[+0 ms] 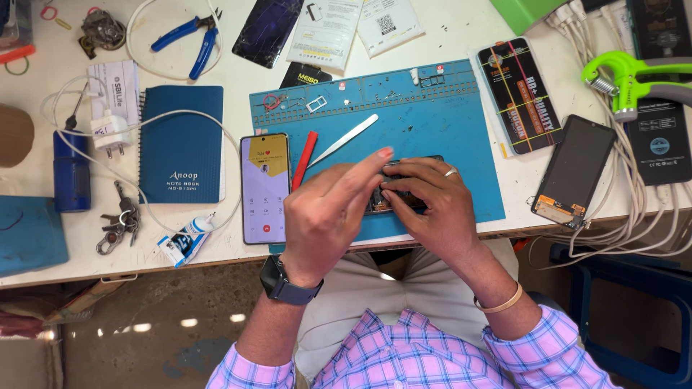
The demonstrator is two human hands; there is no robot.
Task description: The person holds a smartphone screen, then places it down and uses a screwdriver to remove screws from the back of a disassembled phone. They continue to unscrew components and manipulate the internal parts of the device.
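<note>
An opened dark phone [401, 198] lies on the blue work mat [447, 122] near the table's front edge, mostly hidden under my hands. My right hand [432, 209], with a ring on one finger, rests on it and grips its edge. My left hand [335, 212], with a dark watch on the wrist, hovers just left of it, thumb and forefinger pinched together above the phone; whether something tiny sits between them is too small to tell.
A lit phone [264, 186], a red pry tool [304, 160] and white tweezers [344, 139] lie left of my hands. A blue notebook [180, 144], keys [119, 223], glue tube [186, 239], blue pliers [189, 42], charger cable, a loose screen [573, 173] and a green hand grip [623, 79] surround the mat.
</note>
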